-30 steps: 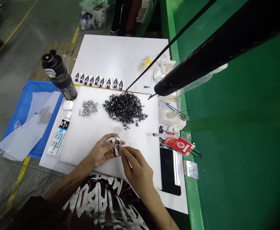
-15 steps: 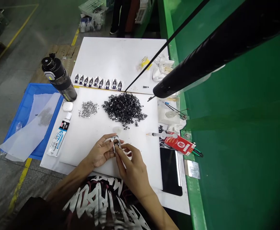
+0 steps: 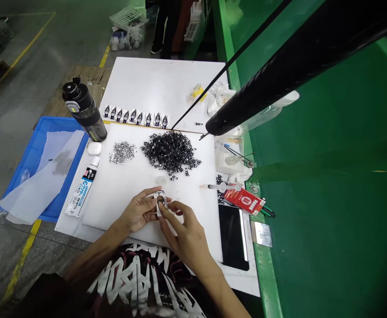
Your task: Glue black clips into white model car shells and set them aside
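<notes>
Silver frame [image 3: 160,203]: pinched between both hands.
Left hand [image 3: 138,212]: fingers curled behind it.
Right hand [image 3: 187,236]: fingertips pressing its lower end.
Change: right fingertips slid slightly left.

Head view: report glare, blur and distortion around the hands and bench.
In the head view, a bright streak of glare runs down the black phone; the black ribbed tube looms large and close, covering the upper right; the small metal part between the left hand and right hand is too small to show fine detail.
</notes>
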Motion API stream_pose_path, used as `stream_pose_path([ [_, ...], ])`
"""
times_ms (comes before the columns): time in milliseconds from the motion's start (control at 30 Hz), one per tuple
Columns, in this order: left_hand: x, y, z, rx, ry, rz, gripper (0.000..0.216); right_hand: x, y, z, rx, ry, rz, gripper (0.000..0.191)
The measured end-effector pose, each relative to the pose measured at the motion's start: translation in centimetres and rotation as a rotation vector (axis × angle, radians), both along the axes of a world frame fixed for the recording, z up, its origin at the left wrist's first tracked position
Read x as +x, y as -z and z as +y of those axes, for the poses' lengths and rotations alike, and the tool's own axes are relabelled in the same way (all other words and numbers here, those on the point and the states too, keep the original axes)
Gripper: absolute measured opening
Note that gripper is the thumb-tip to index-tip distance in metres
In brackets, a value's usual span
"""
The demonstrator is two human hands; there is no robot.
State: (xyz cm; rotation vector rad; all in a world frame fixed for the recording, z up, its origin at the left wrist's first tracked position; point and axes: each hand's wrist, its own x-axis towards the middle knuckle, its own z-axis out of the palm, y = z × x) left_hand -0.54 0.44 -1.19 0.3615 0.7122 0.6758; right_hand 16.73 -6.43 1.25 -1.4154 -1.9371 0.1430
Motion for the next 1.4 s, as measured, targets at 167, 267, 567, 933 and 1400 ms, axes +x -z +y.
stream_pose_path([
  [167, 0.0, -0.3, 0.0, -0.002, -0.052, -0.038, 0.061, -1.0, 0.7, -0.9, -0.087, 0.107, 0.335, 0.050],
  [267, 0.0, -0.6, -0.1, 0.009, -0.073, -0.047, 0.051, -1.8, 1.4, -1.2, -0.240, 0.286, 0.608, 0.036],
  [567, 1.0, -0.2, -1.6, 0.282, -0.131, 0.178, 0.041, -0.1, 2.1, -0.3, -0.402, 0.282, 0.568, 0.017],
  [933, 1.0, -0.9, -2.4, 0.644, -0.165, 0.359, 0.026, 1.2, 4.5, 0.8, -0.170, 0.209, 0.384, 0.012],
  [1400, 1.9, -0.9, -2.9, 0.551, -0.176, 0.491, 0.018, 1.2, 6.6, 0.4, 0.221, 0.276, 0.115, 0.023],
])
